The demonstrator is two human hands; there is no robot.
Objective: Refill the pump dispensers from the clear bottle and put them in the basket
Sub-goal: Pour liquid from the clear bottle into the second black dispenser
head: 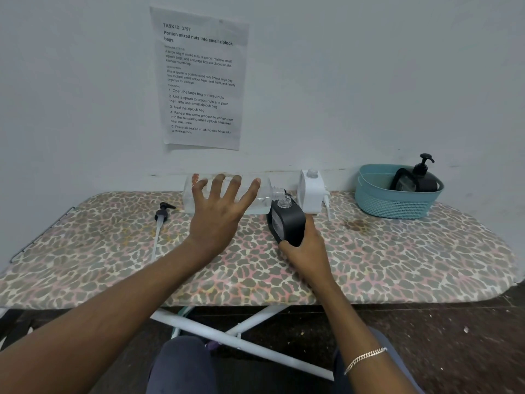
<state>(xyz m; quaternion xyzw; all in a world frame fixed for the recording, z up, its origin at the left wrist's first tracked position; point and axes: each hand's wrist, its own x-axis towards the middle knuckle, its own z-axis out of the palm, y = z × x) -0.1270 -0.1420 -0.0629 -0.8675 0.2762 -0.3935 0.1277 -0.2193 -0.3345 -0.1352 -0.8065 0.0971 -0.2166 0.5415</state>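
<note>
Left grip (218,220) splayed flat across clear bottle (264,199); long axis sideways, mouth pointing right onto black dispenser (287,223) neck. Right grip (306,251) wraps dispenser base.

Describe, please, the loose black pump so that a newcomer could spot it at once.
Start at the leopard-print ironing board and look at its left end, left of the left hand. The loose pump lies flat there. It is a black head with a long pale tube and no bottle attached.
</note>
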